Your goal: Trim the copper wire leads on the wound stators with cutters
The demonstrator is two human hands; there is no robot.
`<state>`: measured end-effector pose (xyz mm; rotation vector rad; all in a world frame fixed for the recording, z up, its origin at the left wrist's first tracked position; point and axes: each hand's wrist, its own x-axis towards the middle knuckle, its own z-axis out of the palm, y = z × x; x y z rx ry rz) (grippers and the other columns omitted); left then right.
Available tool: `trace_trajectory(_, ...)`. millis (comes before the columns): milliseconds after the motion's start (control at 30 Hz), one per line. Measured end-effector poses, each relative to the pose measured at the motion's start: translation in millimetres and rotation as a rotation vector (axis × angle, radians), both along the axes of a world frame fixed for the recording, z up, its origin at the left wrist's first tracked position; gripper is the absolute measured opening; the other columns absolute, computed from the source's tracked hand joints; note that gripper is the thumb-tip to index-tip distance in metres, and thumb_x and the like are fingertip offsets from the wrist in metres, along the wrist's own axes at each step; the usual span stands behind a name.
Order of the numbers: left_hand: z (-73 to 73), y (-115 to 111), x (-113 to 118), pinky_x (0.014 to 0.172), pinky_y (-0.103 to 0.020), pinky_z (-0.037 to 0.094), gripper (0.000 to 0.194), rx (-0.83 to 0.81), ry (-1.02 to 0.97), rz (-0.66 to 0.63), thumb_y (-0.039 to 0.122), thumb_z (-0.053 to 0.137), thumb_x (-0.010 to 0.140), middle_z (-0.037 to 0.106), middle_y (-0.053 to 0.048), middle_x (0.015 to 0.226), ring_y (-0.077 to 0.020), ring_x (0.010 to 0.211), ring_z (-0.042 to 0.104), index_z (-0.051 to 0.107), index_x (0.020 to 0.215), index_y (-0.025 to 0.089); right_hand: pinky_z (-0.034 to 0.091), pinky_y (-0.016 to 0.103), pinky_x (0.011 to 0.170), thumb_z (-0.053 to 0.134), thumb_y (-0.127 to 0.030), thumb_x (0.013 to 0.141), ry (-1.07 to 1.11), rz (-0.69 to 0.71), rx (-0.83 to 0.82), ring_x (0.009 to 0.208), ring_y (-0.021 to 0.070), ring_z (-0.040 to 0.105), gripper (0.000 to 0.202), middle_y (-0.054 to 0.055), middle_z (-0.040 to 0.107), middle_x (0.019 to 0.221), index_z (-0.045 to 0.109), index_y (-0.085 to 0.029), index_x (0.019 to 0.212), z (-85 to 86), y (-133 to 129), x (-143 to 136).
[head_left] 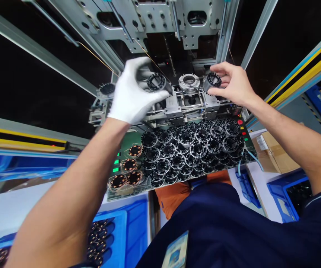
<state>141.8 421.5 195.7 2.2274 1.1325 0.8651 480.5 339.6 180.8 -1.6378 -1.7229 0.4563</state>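
My left hand (134, 91), in a white glove, is wrapped round a black and grey ring-shaped core (156, 82) in front of the machine. My bare right hand (234, 83) grips a similar core (213, 82) between thumb and fingers. Between the two hands stands a round metal holder (189, 81) with an open centre. Below them, many black slotted cores (187, 137) lie piled in rows on the green bench. Several cores wound with copper wire (129, 164) sit at the left of the pile.
Metal plates and rods (155, 18) hang above the hands. Thin wires run down from the upper left. Yellow strips flank both sides. A blue bin (121, 238) with wound cores stands lower left; a cardboard box (275, 152) and another blue bin (277, 197) are at the right.
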Motion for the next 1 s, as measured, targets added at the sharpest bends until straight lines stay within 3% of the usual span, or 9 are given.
trace_trajectory(133, -21.2, -1, 6, 0.137, -0.049, 0.046, 0.098, -0.079, 0.218, 0.014, 0.069, 0.081, 0.079, 0.073, -0.012, 0.159, -0.0357, 0.15, 0.067, 0.077, 0.157, 0.011, 0.064, 0.057, 0.117, 0.094, -0.039, 0.083, -0.157, -0.015, -0.075, 0.117, 0.0351, 0.074, 0.065, 0.014, 0.081, 0.133, 0.079, -0.015, 0.141, -8.2, 0, -6)
trace_trajectory(267, -26.3, -1, 3, 0.137, -0.049, 0.044, 0.094, -0.044, 0.222, 0.049, 0.068, 0.081, 0.08, 0.073, -0.011, 0.159, -0.0358, 0.151, 0.065, 0.078, 0.156, 0.013, 0.063, 0.054, 0.115, 0.096, -0.041, 0.087, -0.21, -0.049, -0.059, 0.116, 0.0348, 0.073, 0.067, 0.017, 0.078, 0.128, 0.076, -0.011, 0.144, -9.4, 1, -6)
trace_trajectory(367, -22.3, -3, -3, 0.12, -0.059, 0.057, 0.097, -0.119, 0.202, 0.026, 0.069, 0.081, 0.077, 0.08, -0.014, 0.139, -0.036, 0.119, 0.075, 0.078, 0.157, 0.013, 0.063, 0.054, 0.115, 0.101, -0.035, 0.081, -0.199, -0.052, -0.099, 0.109, 0.0338, 0.074, 0.066, 0.016, 0.077, 0.116, 0.077, -0.009, 0.137, -7.0, -1, -5)
trace_trajectory(433, -17.2, -10, -8, 0.114, -0.061, 0.061, 0.092, -0.105, 0.111, -0.009, 0.064, 0.086, 0.075, 0.08, -0.015, 0.137, -0.0335, 0.11, 0.073, 0.079, 0.153, 0.014, 0.066, 0.054, 0.107, 0.103, -0.04, 0.077, -0.062, -0.024, -0.105, 0.099, 0.0306, 0.074, 0.069, 0.012, 0.075, 0.111, 0.077, -0.012, 0.133, 0.6, -8, -12)
trace_trajectory(567, -3.2, -41, -18, 0.125, -0.053, 0.062, 0.075, -0.051, -0.403, -0.351, 0.049, 0.101, 0.089, 0.07, -0.01, 0.159, -0.0314, 0.143, 0.07, 0.068, 0.151, 0.025, 0.065, 0.038, 0.066, 0.099, -0.064, 0.08, 0.527, 0.154, -0.083, 0.075, 0.019, 0.068, 0.087, 0.007, 0.071, 0.115, 0.068, -0.022, 0.149, 35.6, -49, -48)
trace_trajectory(667, 9.1, -72, -20, 0.12, -0.045, 0.066, 0.074, -0.121, -0.629, -0.563, 0.046, 0.103, 0.094, 0.066, -0.001, 0.164, -0.0263, 0.149, 0.069, 0.064, 0.156, 0.039, 0.067, 0.033, 0.065, 0.106, -0.057, 0.079, 0.749, 0.258, -0.118, 0.073, 0.015, 0.068, 0.08, 0.006, 0.072, 0.116, 0.068, -0.024, 0.14, 66.2, -87, -80)
trace_trajectory(767, 21.2, -99, -18, 0.11, -0.038, 0.07, 0.068, -0.163, -0.697, -0.571, 0.047, 0.103, 0.094, 0.069, 0.004, 0.156, -0.0209, 0.138, 0.074, 0.066, 0.151, 0.045, 0.068, 0.028, 0.063, 0.109, -0.043, 0.078, 0.896, 0.325, -0.197, 0.071, 0.0131, 0.071, 0.075, 0.003, 0.073, 0.115, 0.067, -0.024, 0.137, 85.2, -112, -99)
trace_trajectory(900, 30.9, -115, -19, 0.114, -0.038, 0.068, 0.045, -0.073, -0.727, -0.534, 0.041, 0.098, 0.1, 0.077, 0.002, 0.144, -0.0214, 0.136, 0.076, 0.066, 0.13, 0.034, 0.068, 0.023, 0.064, 0.104, -0.032, 0.083, 0.989, 0.379, -0.255, 0.072, 0.0126, 0.076, 0.067, 0.003, 0.076, 0.116, 0.066, -0.021, 0.137, 92.2, -126, -105)
trace_trajectory(1000, 31.3, -110, -26, 0.12, -0.05, 0.068, 0.079, 0.133, -0.62, -0.545, 0.045, 0.105, 0.091, 0.067, -0.005, 0.162, -0.0333, 0.146, 0.073, 0.066, 0.159, 0.038, 0.069, 0.023, 0.064, 0.104, -0.03, 0.083, 1.004, 0.374, -0.267, 0.074, 0.0139, 0.079, 0.068, 0.005, 0.078, 0.121, 0.065, -0.02, 0.137, 91.7, -133, -103)
